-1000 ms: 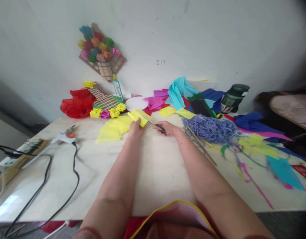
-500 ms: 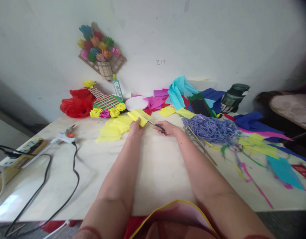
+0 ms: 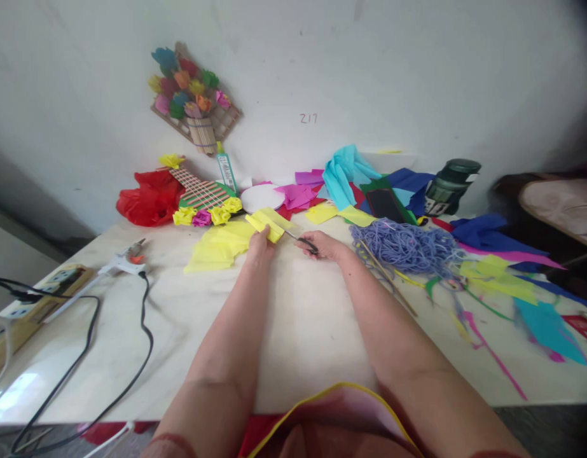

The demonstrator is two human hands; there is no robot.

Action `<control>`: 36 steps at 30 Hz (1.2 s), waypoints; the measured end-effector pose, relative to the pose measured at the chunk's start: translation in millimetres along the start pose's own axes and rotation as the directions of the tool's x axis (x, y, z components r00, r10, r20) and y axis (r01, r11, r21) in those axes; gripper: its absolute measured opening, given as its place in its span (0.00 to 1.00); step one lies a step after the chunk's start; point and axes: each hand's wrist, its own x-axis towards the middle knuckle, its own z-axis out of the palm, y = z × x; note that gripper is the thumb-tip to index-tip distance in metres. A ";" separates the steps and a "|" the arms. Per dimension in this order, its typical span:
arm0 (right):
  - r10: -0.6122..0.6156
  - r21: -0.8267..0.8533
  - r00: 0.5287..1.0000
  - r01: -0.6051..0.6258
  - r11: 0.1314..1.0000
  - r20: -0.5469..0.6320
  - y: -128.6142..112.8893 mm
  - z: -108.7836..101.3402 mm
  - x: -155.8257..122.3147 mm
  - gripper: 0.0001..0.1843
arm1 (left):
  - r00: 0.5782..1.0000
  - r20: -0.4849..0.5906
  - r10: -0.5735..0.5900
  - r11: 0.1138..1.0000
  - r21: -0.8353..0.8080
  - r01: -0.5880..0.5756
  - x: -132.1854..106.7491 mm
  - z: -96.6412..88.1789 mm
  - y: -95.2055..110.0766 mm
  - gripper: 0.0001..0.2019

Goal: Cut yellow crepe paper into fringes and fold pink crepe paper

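My left hand [image 3: 261, 242] is closed on a folded piece of yellow crepe paper [image 3: 269, 222], held just above the table. In my right hand [image 3: 325, 244] is a pair of scissors [image 3: 307, 244] with dark handles. Their blades point left and reach the right edge of the folded paper; whether they are parted I cannot tell. More yellow crepe paper [image 3: 214, 249] lies flat on the table to the left of my left hand. Behind the hands rests a white round disc [image 3: 262, 199].
A hot glue gun [image 3: 125, 261] and a power strip [image 3: 49, 296] with black cords lie at left. A stick guitar with paper flowers [image 3: 202, 194] leans at the back. On the right are tangled purple cord [image 3: 402, 247], a phone [image 3: 386, 203] and a dark green jar [image 3: 450, 186].
The view has shifted very slightly. Both hands, the yellow paper and the scissors stay in almost the same place.
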 end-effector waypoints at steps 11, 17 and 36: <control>-0.008 -0.041 1.000 0.008 0.999 -0.011 -8.9 2.4 -6.4 0.12 | 0.997 0.054 -0.054 0.999 0.003 0.054 -0.6 0.1 -5.9 0.13; -0.011 -0.008 1.000 0.011 1.000 -0.024 -11.9 5.2 -8.2 0.12 | 0.996 0.078 -0.045 0.999 0.022 0.043 0.8 -1.2 -6.5 0.13; -0.107 0.030 0.994 0.107 0.994 -0.003 14.7 -3.9 16.1 0.11 | 0.998 0.067 -0.022 1.000 0.009 0.021 2.4 -1.7 -5.9 0.13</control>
